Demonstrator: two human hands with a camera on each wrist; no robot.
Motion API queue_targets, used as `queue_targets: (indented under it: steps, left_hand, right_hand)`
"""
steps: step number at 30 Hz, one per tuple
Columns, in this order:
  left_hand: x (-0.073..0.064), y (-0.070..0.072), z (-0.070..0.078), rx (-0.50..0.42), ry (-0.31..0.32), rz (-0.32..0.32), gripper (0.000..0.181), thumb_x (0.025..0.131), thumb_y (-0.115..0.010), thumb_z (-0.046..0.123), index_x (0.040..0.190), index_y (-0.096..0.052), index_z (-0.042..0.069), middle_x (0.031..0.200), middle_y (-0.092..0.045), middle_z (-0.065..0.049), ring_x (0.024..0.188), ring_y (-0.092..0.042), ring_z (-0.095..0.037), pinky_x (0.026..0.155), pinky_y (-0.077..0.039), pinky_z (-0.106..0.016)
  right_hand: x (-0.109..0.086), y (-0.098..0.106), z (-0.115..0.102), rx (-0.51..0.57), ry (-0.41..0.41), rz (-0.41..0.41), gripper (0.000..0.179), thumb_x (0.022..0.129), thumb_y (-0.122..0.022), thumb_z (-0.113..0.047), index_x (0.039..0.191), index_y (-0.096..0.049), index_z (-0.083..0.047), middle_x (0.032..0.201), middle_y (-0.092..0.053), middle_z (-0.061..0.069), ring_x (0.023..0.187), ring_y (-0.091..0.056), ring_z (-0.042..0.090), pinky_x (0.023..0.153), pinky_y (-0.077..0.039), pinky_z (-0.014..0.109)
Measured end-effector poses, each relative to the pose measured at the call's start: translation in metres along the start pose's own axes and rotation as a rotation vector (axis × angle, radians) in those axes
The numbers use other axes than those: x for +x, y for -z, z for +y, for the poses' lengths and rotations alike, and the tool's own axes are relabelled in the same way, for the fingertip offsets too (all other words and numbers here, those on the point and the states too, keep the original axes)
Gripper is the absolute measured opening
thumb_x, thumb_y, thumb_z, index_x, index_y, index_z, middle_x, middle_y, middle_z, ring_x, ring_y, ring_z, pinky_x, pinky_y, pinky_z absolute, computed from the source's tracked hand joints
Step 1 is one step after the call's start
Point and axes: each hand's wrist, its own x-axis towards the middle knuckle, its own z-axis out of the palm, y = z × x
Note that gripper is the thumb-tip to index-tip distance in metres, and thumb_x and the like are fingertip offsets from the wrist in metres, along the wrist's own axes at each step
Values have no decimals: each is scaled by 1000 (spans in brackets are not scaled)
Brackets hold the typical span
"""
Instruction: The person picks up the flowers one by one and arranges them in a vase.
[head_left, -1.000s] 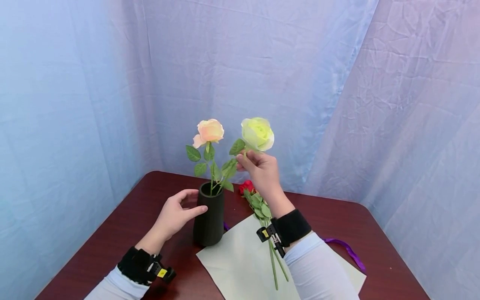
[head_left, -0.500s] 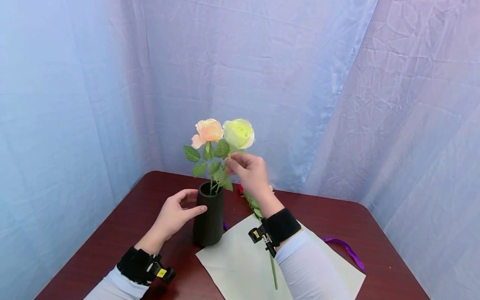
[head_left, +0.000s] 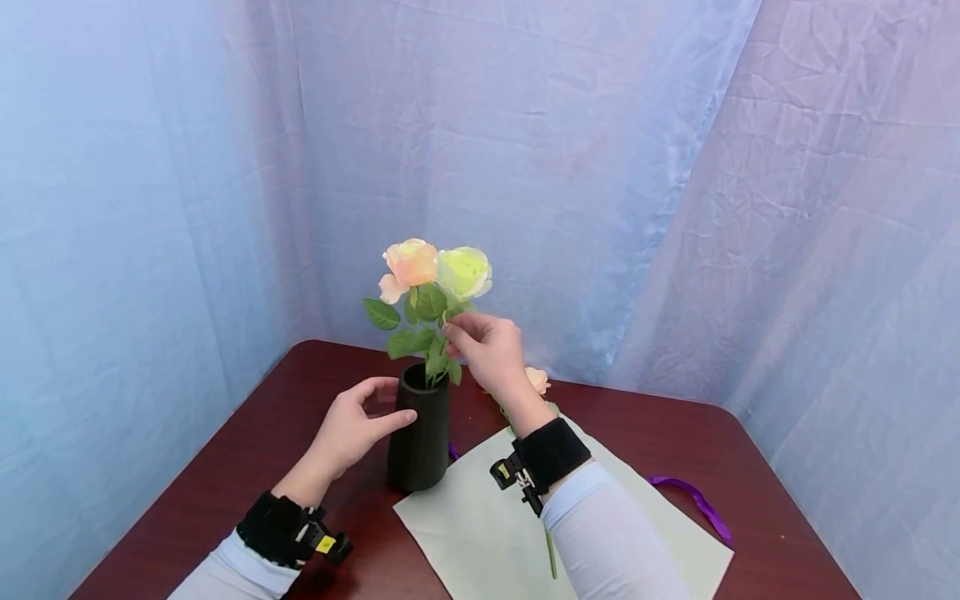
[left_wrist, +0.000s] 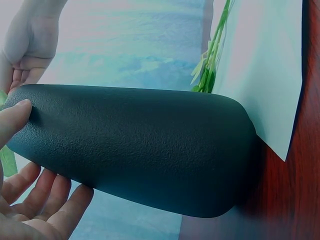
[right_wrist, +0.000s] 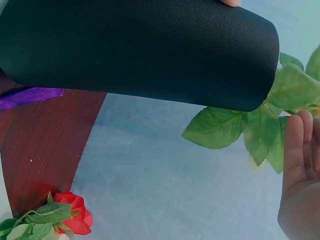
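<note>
Head view: my right hand pinches the yellow-green rose, seemingly by its stem; bloom up, axis steep, in the black vase my left hand grips. Bloom's shifted left toward the peach rose.

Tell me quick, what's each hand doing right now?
Left hand: holding the black vase near its top.
Right hand: pinching the yellow-green rose just below its bloom.

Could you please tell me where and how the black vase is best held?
The vase is probably best held around its upper body, from the left: it stands upright, narrowing toward the top, while flower stems occupy its mouth and paper lies to its right.
</note>
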Motion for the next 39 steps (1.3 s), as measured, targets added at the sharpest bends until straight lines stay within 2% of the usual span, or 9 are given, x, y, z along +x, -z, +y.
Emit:
queue_targets:
  steps: [8,11,15,19,31,39]
  left_hand:
    - [-1,0,0,1,-4,5,59,84,-86,36,134,-62,14,124,-67,-7,112,-66,-27,85,-58,-41]
    - [0,0,-1,2,-10,9,58,84,-86,35,133,-62,14,124,-68,-7,112,-66,-27,85,-58,-40]
    - [0,0,-3,2,-12,13,58,85,-86,34,133,-62,13,123,-68,-8,111,-66,-29,86,-58,-41]
    - [0,0,-3,-6,-7,13,58,84,-86,34,133,-63,13,124,-68,-9,112,-66,-29,86,-58,-42]
    - [-2,0,-2,-12,-2,10,58,85,-86,34,134,-62,13,125,-67,-9,113,-66,-29,87,-58,-41]
    - [0,-3,-3,-8,-13,7,58,84,-86,35,133,-63,13,123,-68,-8,112,-66,-28,87,-58,-41]
  right_hand:
    - [2,-6,2,-60,-81,-19,16,97,-71,-21,100,-78,-7,72,-71,0,64,-69,15,61,-58,31]
    - [1,-8,2,-118,-96,-22,16,97,-71,-23,98,-79,-9,74,-72,-1,62,-67,15,59,-55,32]
    - [1,-11,2,-207,-99,-35,18,96,-71,-27,99,-79,-11,81,-74,-4,68,-67,12,68,-55,33]
    - [1,-13,4,-248,-96,-35,18,95,-72,-27,99,-80,-11,85,-75,-4,79,-67,11,72,-55,34]
    - [0,-10,7,-236,-108,-50,18,94,-73,-30,96,-81,-14,85,-75,-6,79,-68,10,67,-56,32]
    - [-1,-1,5,-206,-119,-10,20,91,-77,-38,92,-80,-19,81,-73,-11,80,-67,10,69,-55,34]
